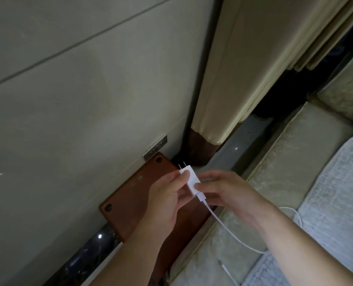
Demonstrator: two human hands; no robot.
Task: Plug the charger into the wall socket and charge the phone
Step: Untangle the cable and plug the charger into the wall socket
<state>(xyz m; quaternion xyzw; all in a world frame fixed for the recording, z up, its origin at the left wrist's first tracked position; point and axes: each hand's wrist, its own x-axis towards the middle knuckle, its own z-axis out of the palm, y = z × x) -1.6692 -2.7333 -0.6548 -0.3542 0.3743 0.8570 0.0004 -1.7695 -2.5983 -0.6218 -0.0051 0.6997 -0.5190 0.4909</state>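
Note:
A white charger (190, 179) with two metal prongs pointing up-left is held between both hands. My left hand (167, 195) pinches its prong end with thumb and fingers. My right hand (223, 190) grips its lower end, where a white cable (229, 232) is plugged in and trails down-right over the sofa. The silver wall socket (155, 148) sits on the beige wall above and left of the charger, a short gap away. No phone is in view.
A brown wooden side table (130, 195) stands against the wall under the socket. A cream curtain (233, 69) hangs to the right. A pale sofa (285, 162) with a white lace cover (336, 203) fills the right side. Dark glossy skirting (89, 250) runs along the wall's base.

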